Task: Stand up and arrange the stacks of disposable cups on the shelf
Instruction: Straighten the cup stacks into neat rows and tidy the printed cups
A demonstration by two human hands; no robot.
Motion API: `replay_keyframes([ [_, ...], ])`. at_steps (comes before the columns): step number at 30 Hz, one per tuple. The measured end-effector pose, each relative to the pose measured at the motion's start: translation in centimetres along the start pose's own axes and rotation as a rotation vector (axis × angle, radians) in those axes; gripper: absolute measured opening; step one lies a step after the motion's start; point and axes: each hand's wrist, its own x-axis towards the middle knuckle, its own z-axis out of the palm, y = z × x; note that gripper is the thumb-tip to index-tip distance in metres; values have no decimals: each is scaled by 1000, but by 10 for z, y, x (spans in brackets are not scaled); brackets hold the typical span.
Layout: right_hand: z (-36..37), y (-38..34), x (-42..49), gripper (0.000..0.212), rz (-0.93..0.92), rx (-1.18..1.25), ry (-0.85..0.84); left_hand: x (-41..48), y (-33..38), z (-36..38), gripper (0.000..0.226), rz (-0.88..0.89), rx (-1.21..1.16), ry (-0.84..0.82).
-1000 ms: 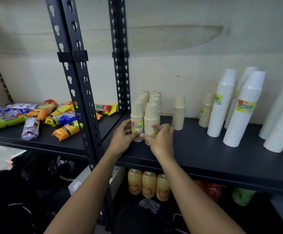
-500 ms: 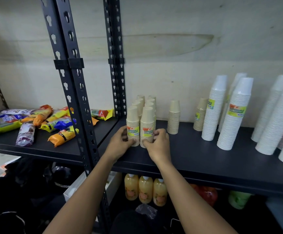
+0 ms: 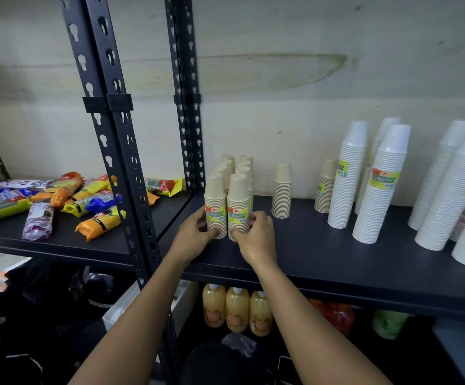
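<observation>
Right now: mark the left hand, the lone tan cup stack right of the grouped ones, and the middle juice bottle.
left hand [image 3: 193, 234]: head view, back of the hand.
lone tan cup stack [image 3: 282, 198]: head view, ribbed rims mid-stack.
middle juice bottle [image 3: 237, 311]: head view, front of the body.

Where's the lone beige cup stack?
Head view, centre: lone beige stack stands upright on the black shelf, right of the beige cluster, left of a labelled beige stack.

I log tan cup stacks [image 3: 215, 190] with yellow-green labels [image 3: 238, 215], white cup stacks [image 3: 346, 190], and a black shelf [image 3: 323, 245]. Snack packets [image 3: 98, 226] show orange, yellow and blue; bottles [image 3: 236, 309] read pale orange.
</observation>
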Motion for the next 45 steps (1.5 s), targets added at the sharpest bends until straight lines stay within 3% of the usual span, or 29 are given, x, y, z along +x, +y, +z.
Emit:
replay_keyframes([
  [9, 0, 4, 1, 66, -18, -19, -27, -1, 1, -1, 78, 9, -11, 17],
  [12, -13, 3, -3, 72, -40, 72, -67, -12, 7, 3, 72, 43, -51, 246],
  [15, -42, 3, -5, 68, -72, 143, -32, -26, 20, 9, 50, 126, -91, 482],
  [19, -94, -1, 15, 45, -206, 104, 171, -35, 71, 27, 31, 332, -55, 561],
  [21, -117, -10, 41, 33, -280, -5, 216, -29, 106, 39, 30, 449, -17, 516],
  [24, -143, -32, 89, 37, -334, -278, 152, -3, 147, 58, 37, 560, 117, 367],
  [28, -162, -58, 158, 44, -416, -1001, -59, 50, 173, 82, 54, 408, 335, 144],
  [34, -177, -84, 214, 44, -279, -1586, -381, 104, 157, 120, 69, 175, 428, 40],
  [39, -161, -74, 239, 65, -226, -1733, -592, 117, 126, 150, 84, 80, 342, 13],
  [45, -164, -71, 233, 40, -162, -1844, -626, 121, 116, 159, 70, 90, 271, 114],
])
